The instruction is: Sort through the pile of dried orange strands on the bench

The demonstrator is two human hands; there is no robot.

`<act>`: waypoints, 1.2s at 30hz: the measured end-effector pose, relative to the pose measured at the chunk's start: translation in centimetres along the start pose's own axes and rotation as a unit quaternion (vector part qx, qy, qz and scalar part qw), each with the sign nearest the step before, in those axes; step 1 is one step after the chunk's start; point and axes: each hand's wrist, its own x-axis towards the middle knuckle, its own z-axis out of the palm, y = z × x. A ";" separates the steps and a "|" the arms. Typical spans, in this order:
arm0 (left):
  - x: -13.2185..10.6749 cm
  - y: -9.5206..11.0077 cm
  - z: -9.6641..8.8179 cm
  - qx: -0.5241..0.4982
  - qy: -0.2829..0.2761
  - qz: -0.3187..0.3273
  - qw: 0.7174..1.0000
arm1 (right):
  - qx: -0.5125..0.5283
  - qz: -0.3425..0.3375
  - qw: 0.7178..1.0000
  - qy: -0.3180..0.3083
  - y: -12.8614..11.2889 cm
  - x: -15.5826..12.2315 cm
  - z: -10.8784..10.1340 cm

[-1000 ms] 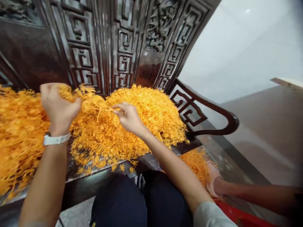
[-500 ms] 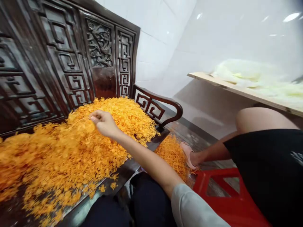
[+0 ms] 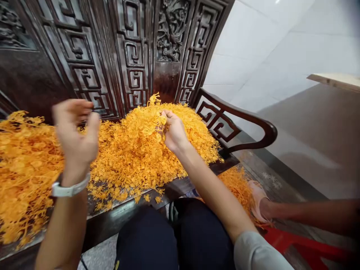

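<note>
A long heap of small orange, branching, flower-like pieces covers the seat of a dark carved wooden bench. My right hand is above the right part of the heap, its fingers pinched on an orange flower-like piece. To the left, my left hand hovers over the heap, slightly smeared by motion. Its thumb stands apart from the bent fingers, and nothing shows between them. A white band circles the left wrist.
A curved armrest closes the bench's right end. More orange pieces lie low beside the bench. Another person's foot in a pink shoe is near them, by a red stool. A wooden board juts in at right.
My view has turned left, and my left hand has come into view. My right hand now pinches an orange piece that shows clearly. The other person's dark clothing has left the view.
</note>
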 end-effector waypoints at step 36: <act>1.8 -3.3 1.5 -0.487 -0.017 -0.350 0.800 | -0.185 -0.125 0.972 -0.073 1.5 -1.0 0.3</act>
